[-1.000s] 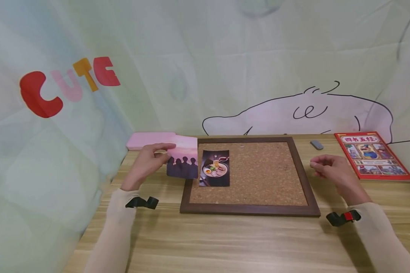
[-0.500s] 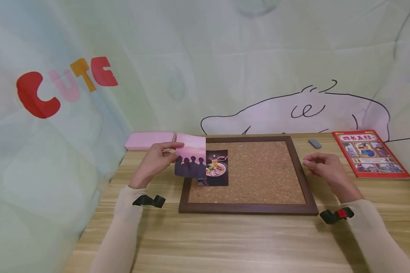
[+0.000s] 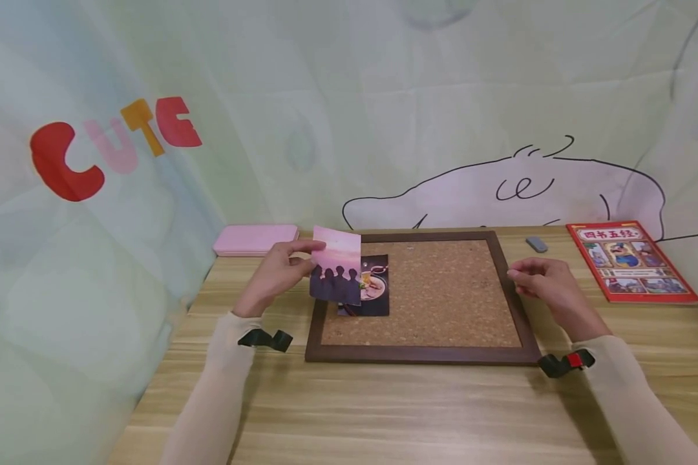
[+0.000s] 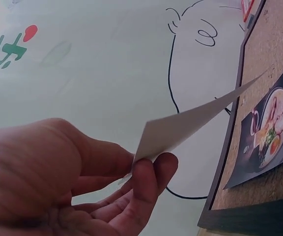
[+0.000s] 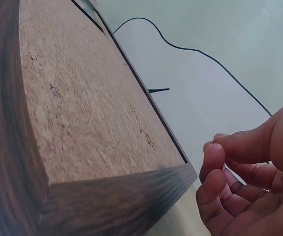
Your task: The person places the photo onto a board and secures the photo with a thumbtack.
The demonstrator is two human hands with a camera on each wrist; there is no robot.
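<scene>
My left hand (image 3: 282, 271) pinches a photo (image 3: 335, 274) with a pink sky and dark silhouettes by its left edge. In the left wrist view its pale back (image 4: 185, 128) shows, raised above the corkboard. It hides part of a ramen photo (image 3: 375, 303), which lies at the left side of the corkboard (image 3: 442, 290). My right hand (image 3: 549, 287) hovers by the board's right frame, thumb and fingertip pressed together. A tiny clear piece (image 5: 213, 139), mostly hidden, shows between them; it looks like a pushpin.
A pink case (image 3: 256, 239) lies at the back left of the wooden table (image 3: 384, 413). Behind the board's right side are a small grey object (image 3: 536, 244) and a red book (image 3: 631, 265). A printed curtain (image 3: 442, 116) hangs behind the table.
My left hand has carried the silhouette photo to the right, so it now covers part of the ramen photo. My right hand has shifted left, toward the board's right frame.
</scene>
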